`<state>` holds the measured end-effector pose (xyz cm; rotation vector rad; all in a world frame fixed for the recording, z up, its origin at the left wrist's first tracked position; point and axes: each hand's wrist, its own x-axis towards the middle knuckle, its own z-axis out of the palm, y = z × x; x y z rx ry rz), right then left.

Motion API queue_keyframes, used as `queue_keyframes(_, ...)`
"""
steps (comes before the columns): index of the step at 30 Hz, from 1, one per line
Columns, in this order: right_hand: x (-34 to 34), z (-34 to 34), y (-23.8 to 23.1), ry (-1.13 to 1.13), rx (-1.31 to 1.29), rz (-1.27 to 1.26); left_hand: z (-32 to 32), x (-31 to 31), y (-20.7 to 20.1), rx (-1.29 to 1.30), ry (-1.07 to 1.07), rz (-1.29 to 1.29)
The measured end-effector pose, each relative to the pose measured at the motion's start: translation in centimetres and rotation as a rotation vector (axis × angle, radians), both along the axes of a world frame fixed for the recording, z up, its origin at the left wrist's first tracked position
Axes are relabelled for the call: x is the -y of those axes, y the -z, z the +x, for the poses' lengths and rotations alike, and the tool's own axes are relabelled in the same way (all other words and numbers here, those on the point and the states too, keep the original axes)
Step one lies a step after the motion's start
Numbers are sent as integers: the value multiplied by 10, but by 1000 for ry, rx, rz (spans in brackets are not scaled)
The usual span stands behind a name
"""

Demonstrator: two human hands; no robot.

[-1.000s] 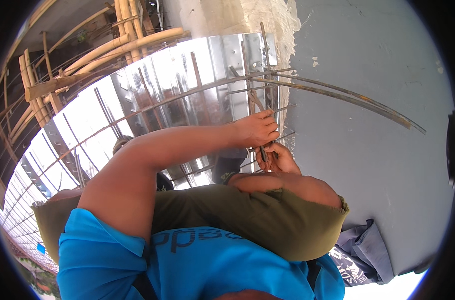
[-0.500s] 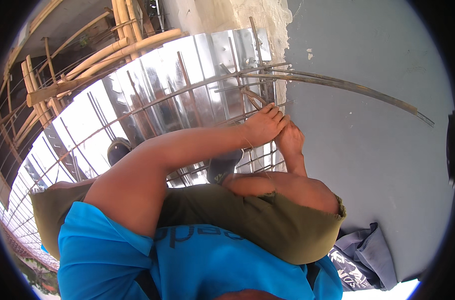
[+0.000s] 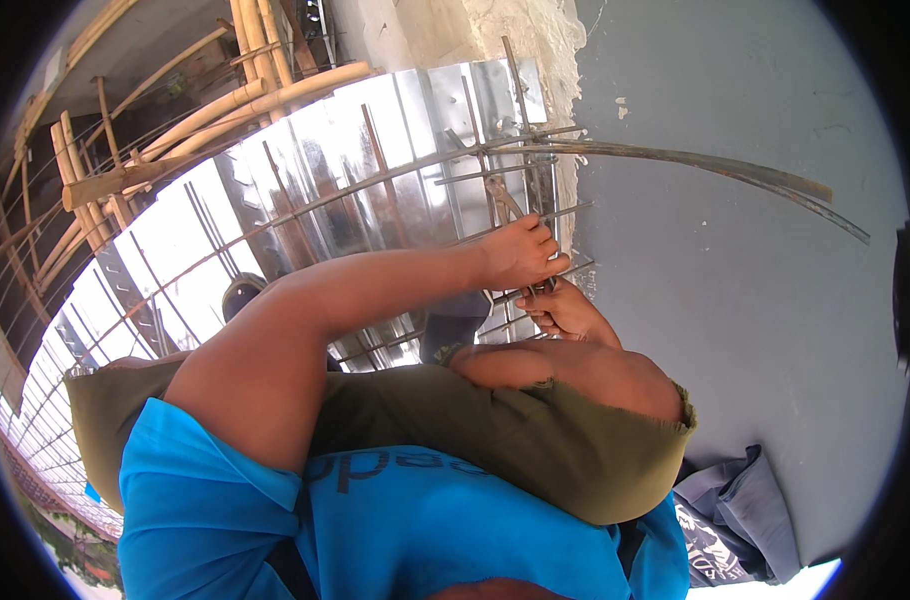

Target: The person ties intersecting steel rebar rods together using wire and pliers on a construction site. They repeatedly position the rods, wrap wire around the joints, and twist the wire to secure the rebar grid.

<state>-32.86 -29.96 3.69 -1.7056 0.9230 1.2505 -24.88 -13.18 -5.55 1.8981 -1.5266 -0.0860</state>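
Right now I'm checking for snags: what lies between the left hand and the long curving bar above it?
In the head view, the pincer-like metal tool and a short rod show between the left hand and the long curving bar.

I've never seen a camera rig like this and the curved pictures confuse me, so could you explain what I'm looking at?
There's no machine here, just a person with two bare hands. Every picture comes from a fisheye camera on their head, looking down, so straight edges bend. At the bottom you see their own blue shirt and olive shorts.

The left hand is curled around a pincer-like tool, its head showing above the fist. The right hand is just below, by the handle ends; whether it grips them too is hard to tell.

Around them, a grid of steel bars lies over shiny ribbed metal sheets. Bamboo poles stand beyond, and a grey wall is on the right.
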Motion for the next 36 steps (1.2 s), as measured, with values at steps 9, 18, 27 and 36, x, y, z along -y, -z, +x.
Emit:
queue_keyframes(9, -47, -5, -19, -869, 855, -957, 41, 31, -33, -331, 201, 364)
queue_keyframes(18, 3, 1, 3, -135, 180, -145, -2, 11, -2, -8, -18, 3)
queue_keyframes(27, -16, -21, -14, -882, 720, -870, 28, 36, -16, -142, 136, 225)
queue_keyframes(36, -14, 11, -35, -344, 250, -368, 12, 24, -4, -78, 36, 27)
